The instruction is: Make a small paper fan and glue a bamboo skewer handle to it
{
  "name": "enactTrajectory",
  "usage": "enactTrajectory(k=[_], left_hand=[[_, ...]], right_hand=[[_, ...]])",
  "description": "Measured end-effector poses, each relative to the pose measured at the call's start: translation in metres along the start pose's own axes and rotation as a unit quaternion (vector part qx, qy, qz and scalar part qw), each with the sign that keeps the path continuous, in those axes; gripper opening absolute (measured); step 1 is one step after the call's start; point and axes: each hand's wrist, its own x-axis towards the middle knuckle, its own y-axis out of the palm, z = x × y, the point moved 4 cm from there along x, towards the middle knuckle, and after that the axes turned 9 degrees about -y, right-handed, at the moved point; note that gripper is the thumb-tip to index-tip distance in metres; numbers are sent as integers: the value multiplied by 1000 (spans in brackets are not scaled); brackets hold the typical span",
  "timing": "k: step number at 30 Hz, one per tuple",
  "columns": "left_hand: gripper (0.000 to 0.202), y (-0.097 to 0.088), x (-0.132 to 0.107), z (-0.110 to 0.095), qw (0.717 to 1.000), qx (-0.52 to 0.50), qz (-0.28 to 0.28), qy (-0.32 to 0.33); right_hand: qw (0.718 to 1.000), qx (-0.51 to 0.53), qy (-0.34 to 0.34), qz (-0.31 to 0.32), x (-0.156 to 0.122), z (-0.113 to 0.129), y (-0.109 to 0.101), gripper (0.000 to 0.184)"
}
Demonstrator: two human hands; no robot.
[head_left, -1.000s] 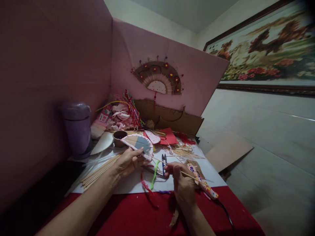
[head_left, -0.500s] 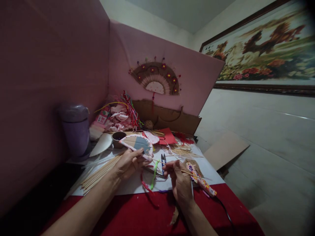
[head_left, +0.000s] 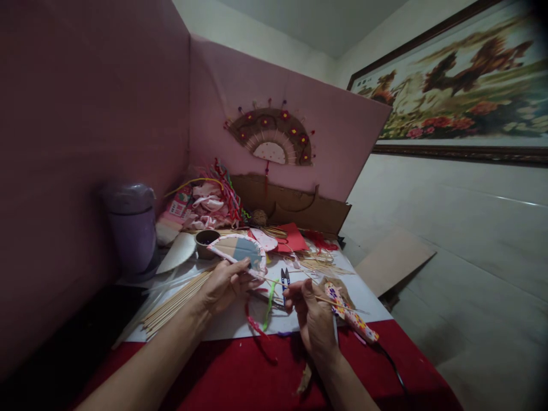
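Observation:
My left hand (head_left: 225,283) pinches the lower corner of a small paper fan (head_left: 238,249) with tan and blue panels and a pink dotted border. My right hand (head_left: 311,315) is closed round a thin bamboo stick (head_left: 295,287) that reaches from it towards the fan's corner. A glue gun (head_left: 351,315) covered in a flowered pattern lies just right of my right hand, and its black cord trails off over the red cloth. Small blue snips (head_left: 284,279) lie between my hands on the white sheet (head_left: 368,303).
A bundle of bamboo sticks (head_left: 173,299) lies left of my left hand. A purple jar (head_left: 131,224), a small brown cup (head_left: 206,240), pink cloth, pipe cleaners and red paper (head_left: 293,236) crowd the back. A finished brown fan (head_left: 272,137) hangs on the pink board. Cardboard (head_left: 394,258) lies on the floor.
My right hand has drawn slightly nearer and turned with the stick. The view has shifted a little to the right. My left hand keeps its hold on the fan.

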Motion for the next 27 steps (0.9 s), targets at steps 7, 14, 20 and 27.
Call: enactTrajectory(k=[7, 14, 20, 27], left_hand=[[8, 0, -1, -1, 1000, 8, 1, 9], [7, 0, -1, 0, 1000, 4, 2, 8], [10, -2, -2, 1, 1000, 0, -19, 9], [14, -3, -1, 4, 1000, -12, -21, 20]], right_hand=[[1000, 0, 7, -8, 0, 0, 1, 31], [999, -1, 22, -25, 1, 0, 1, 33], [998, -7, 40, -42, 1, -5, 1, 33], [996, -6, 54, -64, 4, -11, -2, 33]])
